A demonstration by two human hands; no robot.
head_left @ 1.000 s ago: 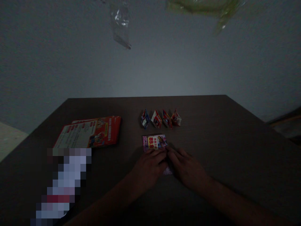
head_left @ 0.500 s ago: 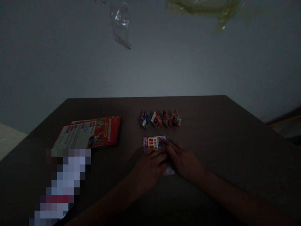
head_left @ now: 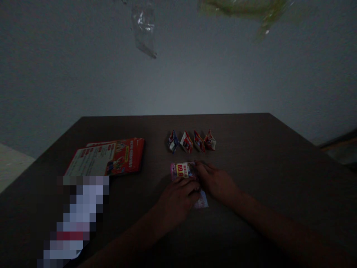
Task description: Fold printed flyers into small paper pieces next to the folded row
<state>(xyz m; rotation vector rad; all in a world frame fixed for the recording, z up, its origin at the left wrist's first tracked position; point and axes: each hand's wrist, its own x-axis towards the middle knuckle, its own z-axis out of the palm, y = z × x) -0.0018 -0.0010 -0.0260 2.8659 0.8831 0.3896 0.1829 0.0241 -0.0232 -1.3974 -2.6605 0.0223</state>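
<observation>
A printed paper leaflet, pink and white with large red figures, lies on the dark table under both hands. My left hand rests across its lower middle, fingers bent and pressing the paper down. At the sheet's right side, my right hand has its fingers together on the upper edge area. The hands cover much of the leaflet; a pale lower corner shows between them. Just beyond stands a row of several small folded paper pieces, pointed at the ends, in red, white and blue print.
To the left lies a stack of red and white printed sheets. A pixelated pale strip covers the near left. The table meets a grey wall, on which a clear plastic piece and a yellowish strip hang.
My right hand has slid slightly up along the leaflet's right side, uncovering more of the lower corner. My left hand stays nearly in place. The view has shifted a little.
</observation>
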